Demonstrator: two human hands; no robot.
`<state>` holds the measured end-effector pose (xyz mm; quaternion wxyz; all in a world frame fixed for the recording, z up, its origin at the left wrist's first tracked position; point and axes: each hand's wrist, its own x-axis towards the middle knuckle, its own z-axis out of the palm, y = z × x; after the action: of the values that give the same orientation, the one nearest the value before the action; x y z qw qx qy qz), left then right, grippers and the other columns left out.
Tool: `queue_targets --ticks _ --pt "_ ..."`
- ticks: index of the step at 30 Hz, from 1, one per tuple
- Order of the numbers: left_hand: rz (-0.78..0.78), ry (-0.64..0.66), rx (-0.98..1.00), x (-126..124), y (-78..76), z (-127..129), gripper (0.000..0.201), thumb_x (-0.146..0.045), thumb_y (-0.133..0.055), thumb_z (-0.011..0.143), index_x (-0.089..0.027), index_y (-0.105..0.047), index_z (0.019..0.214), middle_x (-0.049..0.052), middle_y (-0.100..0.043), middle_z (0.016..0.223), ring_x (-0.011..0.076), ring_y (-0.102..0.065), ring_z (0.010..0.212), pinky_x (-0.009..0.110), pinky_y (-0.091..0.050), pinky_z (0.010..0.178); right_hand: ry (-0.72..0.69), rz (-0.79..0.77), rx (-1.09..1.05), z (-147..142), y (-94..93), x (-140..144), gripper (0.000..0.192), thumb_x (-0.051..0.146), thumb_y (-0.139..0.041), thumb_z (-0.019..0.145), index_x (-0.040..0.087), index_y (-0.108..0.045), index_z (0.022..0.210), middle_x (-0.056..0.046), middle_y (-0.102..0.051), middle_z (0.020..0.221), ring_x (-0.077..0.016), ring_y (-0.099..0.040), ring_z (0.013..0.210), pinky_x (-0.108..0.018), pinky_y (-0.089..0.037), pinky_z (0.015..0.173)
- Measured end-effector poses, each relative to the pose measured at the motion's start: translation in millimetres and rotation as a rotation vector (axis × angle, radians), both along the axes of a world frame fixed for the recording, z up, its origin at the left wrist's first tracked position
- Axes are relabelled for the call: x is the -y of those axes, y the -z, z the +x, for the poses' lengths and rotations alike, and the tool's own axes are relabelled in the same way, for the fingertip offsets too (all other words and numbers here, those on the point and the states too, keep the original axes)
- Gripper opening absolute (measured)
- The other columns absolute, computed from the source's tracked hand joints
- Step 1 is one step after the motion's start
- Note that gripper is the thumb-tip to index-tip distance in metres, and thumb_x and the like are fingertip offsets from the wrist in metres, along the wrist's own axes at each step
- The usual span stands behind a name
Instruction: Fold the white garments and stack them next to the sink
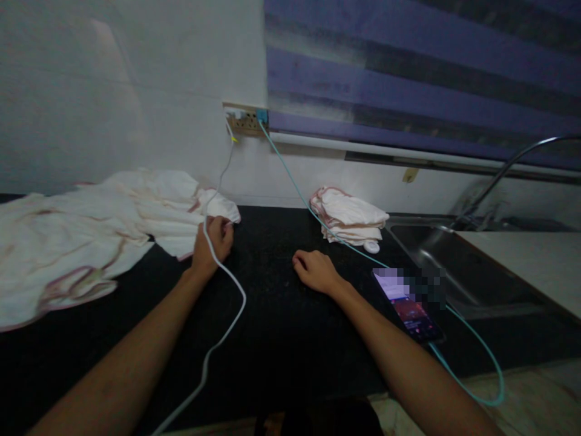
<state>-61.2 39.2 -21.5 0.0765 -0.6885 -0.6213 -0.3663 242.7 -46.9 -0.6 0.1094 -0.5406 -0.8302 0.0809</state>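
Note:
My left hand (212, 241) grips the edge of a white cloth with pink trim (172, 212) that belongs to a loose pile of such cloths (68, 248) spread over the left of the black counter (272, 315). A white cable (236, 284) crosses over that hand. My right hand (315, 269) rests on the bare counter with its fingers curled and nothing in it. Beyond it lies a folded stack of the same cloths (349, 215) against the wall.
A phone (408, 306) with its screen lit lies right of my right arm, on a teal cable (318, 218) from the wall socket (247, 119). A steel sink (436, 254) and tap (508, 166) are at right. Purple blinds hang above.

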Motion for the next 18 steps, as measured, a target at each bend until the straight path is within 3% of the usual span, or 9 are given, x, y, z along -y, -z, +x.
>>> queue_targets --ticks 5,9,11,13,16,18 --pt "0.029 0.077 -0.018 -11 7.0 15 0.033 -0.037 -0.038 0.1 -0.015 -0.06 0.111 0.013 -0.061 0.108 0.0235 -0.058 0.106 0.036 -0.049 0.099 0.0 -0.002 -0.012 0 0.2 0 0.031 0.034 -0.04 0.108 0.025 -0.068 0.116 -0.006 -0.076 0.11 -0.0231 -0.071 0.102 -0.03 -0.044 0.081" --pt "-0.004 0.056 -0.063 -4 -2.8 12 0.034 -0.04 -0.05 0.095 -0.017 -0.065 0.115 0.014 -0.063 0.118 0.0267 -0.059 0.111 0.039 -0.048 0.103 0.003 -0.002 -0.024 1 1.6 -2 0.029 0.033 -0.041 0.107 0.026 -0.068 0.116 -0.006 -0.076 0.11 -0.023 -0.07 0.103 -0.029 -0.043 0.08" --pt "0.046 -0.081 -0.026 5 -10.5 -3 0.05 -0.045 -0.05 0.095 -0.012 -0.059 0.131 0.02 -0.056 0.137 0.0351 -0.051 0.129 0.05 -0.041 0.113 0.003 -0.007 -0.03 2 2.2 -2 0.028 0.033 -0.042 0.107 0.026 -0.068 0.115 -0.005 -0.076 0.11 -0.0224 -0.07 0.103 -0.028 -0.043 0.08" --pt "0.09 -0.303 0.067 12 -14.6 -25 0.071 -0.049 -0.048 0.096 -0.002 -0.041 0.148 0.03 -0.039 0.154 0.0451 -0.034 0.145 0.063 -0.029 0.12 -0.002 -0.01 -0.037 3 2.2 -2 0.028 0.033 -0.042 0.107 0.026 -0.068 0.114 -0.005 -0.076 0.109 -0.0218 -0.07 0.103 -0.028 -0.042 0.08" --pt "-0.089 -0.576 0.228 17 -12.3 -62 0.094 -0.055 -0.047 0.094 0.006 -0.016 0.158 0.038 -0.015 0.165 0.0527 -0.015 0.155 0.068 -0.021 0.123 -0.006 -0.008 -0.049 3 1.2 0 0.028 0.032 -0.042 0.108 0.025 -0.068 0.113 -0.005 -0.076 0.109 -0.0211 -0.07 0.102 -0.027 -0.041 0.079" --pt "-0.245 -0.626 0.289 15 -9.7 -83 0.099 -0.057 -0.051 0.09 0.008 -0.017 0.157 0.041 -0.021 0.162 0.0556 -0.024 0.152 0.067 -0.028 0.12 -0.007 -0.005 -0.054 2 0.7 0 0.028 0.031 -0.042 0.108 0.024 -0.069 0.112 -0.005 -0.077 0.108 -0.0207 -0.07 0.101 -0.027 -0.041 0.079"
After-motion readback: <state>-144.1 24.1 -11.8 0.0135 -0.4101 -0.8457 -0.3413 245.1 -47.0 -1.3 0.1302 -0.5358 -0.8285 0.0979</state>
